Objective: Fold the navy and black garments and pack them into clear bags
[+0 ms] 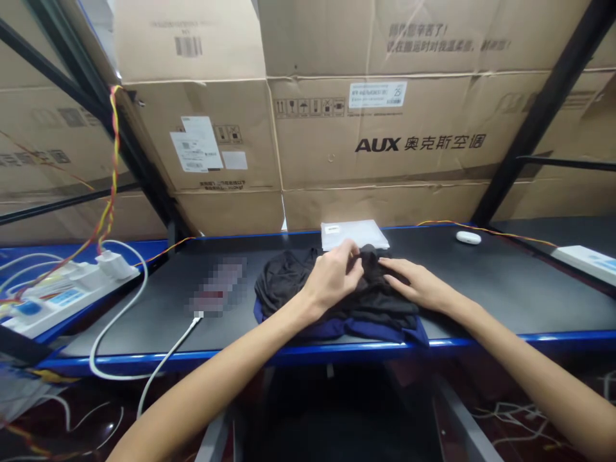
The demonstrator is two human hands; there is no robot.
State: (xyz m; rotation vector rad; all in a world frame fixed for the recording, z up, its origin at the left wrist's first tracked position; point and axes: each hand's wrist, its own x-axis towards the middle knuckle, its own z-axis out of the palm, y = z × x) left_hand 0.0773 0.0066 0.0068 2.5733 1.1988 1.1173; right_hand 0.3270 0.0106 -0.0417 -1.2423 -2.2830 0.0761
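Note:
A crumpled black piece of cloth (pixel 283 274) lies on the dark shelf top, with navy blue fabric (pixel 332 330) showing from under its front edge. My left hand (pixel 333 277) is over the middle of the pile, its thumb and fingers bent together on a raised fold of the black cloth. My right hand (pixel 418 283) rests on the right side of the same cloth, fingers stretched out and a little apart, fingertips touching the fabric. Directly behind the cloth lies a flat, clear plastic packet (pixel 359 233) with a small white label.
To the left lies a blurred-out phone-like object (pixel 219 287) with a white cable (pixel 171 350). Power strips stand at the left (pixel 72 292) and right (pixel 590 263). A small white case (pixel 468 238) sits at back right. Cardboard (pixel 385 173) walls the back; black posts (pixel 539 109) flank it.

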